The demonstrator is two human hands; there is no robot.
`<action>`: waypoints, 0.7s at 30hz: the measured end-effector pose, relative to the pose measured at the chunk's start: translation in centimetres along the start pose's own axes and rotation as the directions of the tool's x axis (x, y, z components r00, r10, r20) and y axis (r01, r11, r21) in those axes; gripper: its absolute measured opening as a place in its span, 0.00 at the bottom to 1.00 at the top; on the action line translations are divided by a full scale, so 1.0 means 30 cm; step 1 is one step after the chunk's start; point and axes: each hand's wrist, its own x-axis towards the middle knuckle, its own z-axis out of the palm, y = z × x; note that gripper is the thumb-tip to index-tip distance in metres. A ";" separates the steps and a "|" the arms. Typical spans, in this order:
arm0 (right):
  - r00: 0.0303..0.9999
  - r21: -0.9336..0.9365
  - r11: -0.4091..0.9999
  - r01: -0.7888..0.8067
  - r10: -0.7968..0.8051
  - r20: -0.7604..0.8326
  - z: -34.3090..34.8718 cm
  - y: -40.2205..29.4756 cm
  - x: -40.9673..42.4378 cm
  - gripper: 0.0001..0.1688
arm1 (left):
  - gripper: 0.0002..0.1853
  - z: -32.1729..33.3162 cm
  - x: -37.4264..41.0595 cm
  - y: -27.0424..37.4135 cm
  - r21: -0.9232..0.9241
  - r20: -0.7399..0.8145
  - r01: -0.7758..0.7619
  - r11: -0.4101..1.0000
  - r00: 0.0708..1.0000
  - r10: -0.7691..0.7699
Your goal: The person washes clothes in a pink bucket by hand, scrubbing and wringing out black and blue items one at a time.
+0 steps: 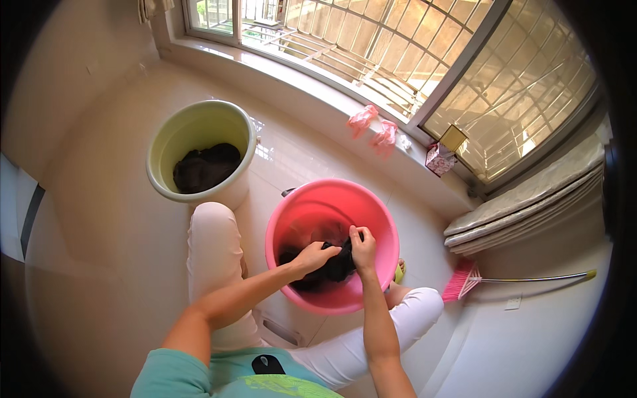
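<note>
Between my knees stands a pink plastic bucket [385, 224] with dark wet cloth and some water in it. My left hand [317, 257] grips a piece of black cloth [341, 266] over the bucket's middle. Close beside it, at the right part of the bucket, my right hand [363, 246] pinches the same cloth between thumb and fingers. The lower part of the cloth hangs into the bucket, where its edge cannot be told from the other dark cloth. A pale green bucket [199, 122] at the upper left holds more dark cloth [206, 168].
Pink plastic bags [383, 139] and a floral tissue box [440, 159] lie on the window sill. A pink broom [463, 283] leans at the right wall, below a pale folded curtain [522, 209]. My bent knees flank the pink bucket.
</note>
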 end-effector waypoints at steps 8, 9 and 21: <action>0.948 0.315 0.949 -0.017 -0.084 0.306 -0.009 -0.127 -0.060 0.11 | 0.37 -0.084 0.025 0.011 0.329 0.281 -0.466 0.822 0.879 0.386; 0.946 0.336 0.942 0.006 -0.114 0.302 0.001 -0.125 -0.067 0.11 | 0.36 -0.076 0.024 0.012 0.380 0.269 -0.462 0.801 0.884 0.382; 0.718 0.121 0.971 -0.209 0.068 0.692 -0.026 -0.028 -0.081 0.28 | 0.12 -0.091 0.024 0.052 0.084 0.054 -0.412 0.907 0.911 0.409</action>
